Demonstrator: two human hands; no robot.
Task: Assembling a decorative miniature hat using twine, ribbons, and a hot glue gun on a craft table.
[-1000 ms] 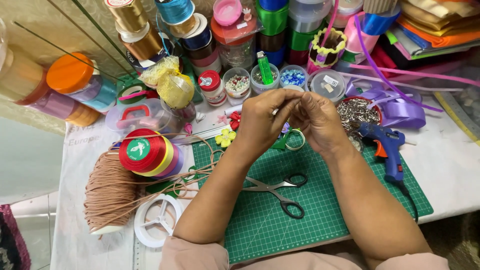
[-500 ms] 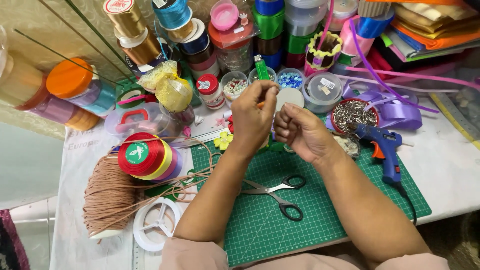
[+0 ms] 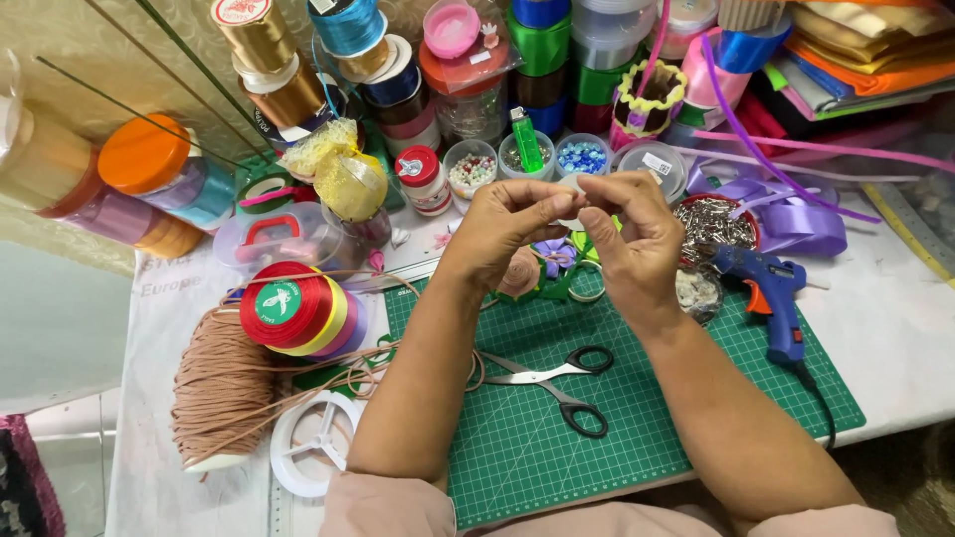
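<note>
White round lid [image 3: 571, 185] sits pinched between the fingertips of the left hand [image 3: 507, 231] and the right hand [image 3: 637, 239], both curled closed on it, raised above the green cutting mat [image 3: 617, 398], just in front of the small bead jars [image 3: 581, 156], scissors [image 3: 552, 383] lying nearer.

Bright, even light falls from above; shadows are soft, focus is sharp throughout, and the edges bow slightly.
</note>
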